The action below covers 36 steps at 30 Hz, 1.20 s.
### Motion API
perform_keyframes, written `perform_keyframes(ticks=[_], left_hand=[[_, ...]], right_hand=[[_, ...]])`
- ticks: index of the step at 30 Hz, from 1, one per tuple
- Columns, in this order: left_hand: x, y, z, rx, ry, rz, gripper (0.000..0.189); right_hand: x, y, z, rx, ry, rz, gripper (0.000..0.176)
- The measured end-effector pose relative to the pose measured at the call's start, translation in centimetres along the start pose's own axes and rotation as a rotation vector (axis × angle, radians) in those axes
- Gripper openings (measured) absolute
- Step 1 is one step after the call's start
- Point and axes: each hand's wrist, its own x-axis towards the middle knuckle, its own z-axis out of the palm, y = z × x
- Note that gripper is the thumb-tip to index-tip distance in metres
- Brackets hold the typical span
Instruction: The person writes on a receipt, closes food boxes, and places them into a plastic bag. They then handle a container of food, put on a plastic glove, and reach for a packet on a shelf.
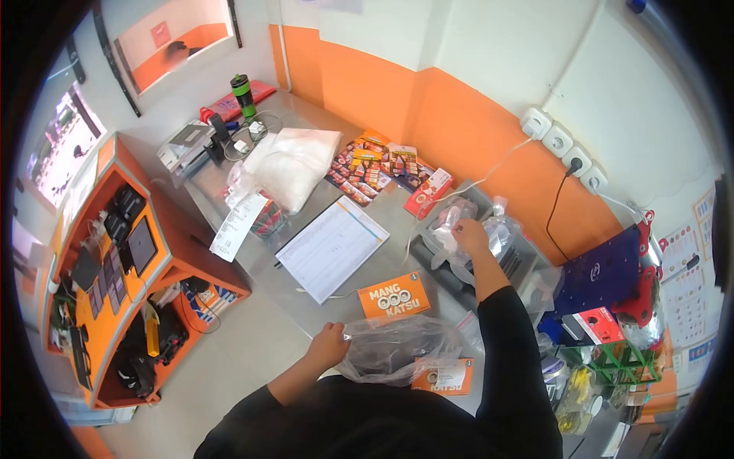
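My left hand (pixel 328 344) is closed on the edge of a clear plastic bag (pixel 382 356), which spreads over the front of the metal table. Under the bag's right side, an orange box (pixel 451 376) with a white slip on it shows in part. Just beyond the bag lies another orange box (pixel 395 297) printed "MANG KATSU". My right hand (pixel 469 236) reaches into a grey compartment tray (pixel 440 264), its fingers closed among crumpled clear plastic packets (pixel 501 229). What exactly those fingers grip is hidden.
A paper pad (pixel 332 249) lies mid-table, near a white plastic bag (pixel 294 164) and a receipt (pixel 238 226). Leaflets (pixel 367 164) and a green-black bottle (pixel 242 96) stand farther back. Power sockets (pixel 558 139) with cords line the wall. An orange shelf unit (pixel 176 268) is left.
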Motion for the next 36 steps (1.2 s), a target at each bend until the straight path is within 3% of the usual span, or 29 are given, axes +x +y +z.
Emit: perform_keyframes(ticks=[5,11,14,20,22,23,25,26,27,28,29,31,34,36], left_hand=[[0.0,-0.3,0.2,-0.009,-0.004,0.007,0.036],[0.1,-0.4,0.3,0.001,0.015,0.023,0.035],[0.0,-0.4,0.3,-0.011,0.015,0.032,0.036],[0.4,-1.1,1.0,-0.033,0.055,0.011,0.037],[0.8,-1.4,1.1,-0.058,0.065,0.000,0.036],[1.1,-1.8,1.4,-0.065,0.038,-0.010,0.037],[1.7,-2.6,1.3,-0.069,0.005,-0.016,0.037],[1.9,-3.4,0.8,0.012,-0.041,0.194,0.038],[2.1,-4.2,0.6,0.093,-0.087,0.406,0.039],[2.5,-5.4,1.7,0.020,-0.079,0.352,0.043],[2.3,-4.6,1.4,0.021,-0.085,0.359,0.043],[1.5,-2.2,0.4,-0.240,-0.099,-0.154,0.046],[1.5,-2.5,0.4,-0.211,-0.079,-0.146,0.048],[1.6,-2.7,0.4,-0.225,-0.098,-0.136,0.049]], right_hand=[[0.6,1.3,0.1,-0.023,0.056,-0.113,0.010],[1.3,2.6,0.0,0.214,0.077,-0.076,0.015],[1.1,0.9,-1.6,0.361,0.202,-0.181,0.019],[-10.2,-17.7,-10.0,1.088,0.117,-0.068,0.016],[-15.0,-17.6,-6.0,0.646,0.131,-0.506,0.012],[-17.1,-18.9,-5.1,0.630,0.058,-0.742,0.013],[-20.2,-19.4,-1.8,0.743,-0.480,-0.697,0.023],[-21.3,-18.5,-0.3,0.743,-0.478,-0.690,0.023],[-22.4,-17.4,1.4,0.537,-0.697,-0.600,0.022],[-23.3,-16.6,2.7,0.324,-0.905,-0.501,0.022],[-24.4,-15.8,3.6,0.324,-0.901,-0.492,0.022],[-26.1,-14.8,4.3,0.052,-0.971,-0.343,0.028],[-26.8,-14.7,4.1,-0.063,-1.093,-0.173,0.028],[-26.6,-15.6,2.8,-0.080,-1.108,-0.238,0.027]])
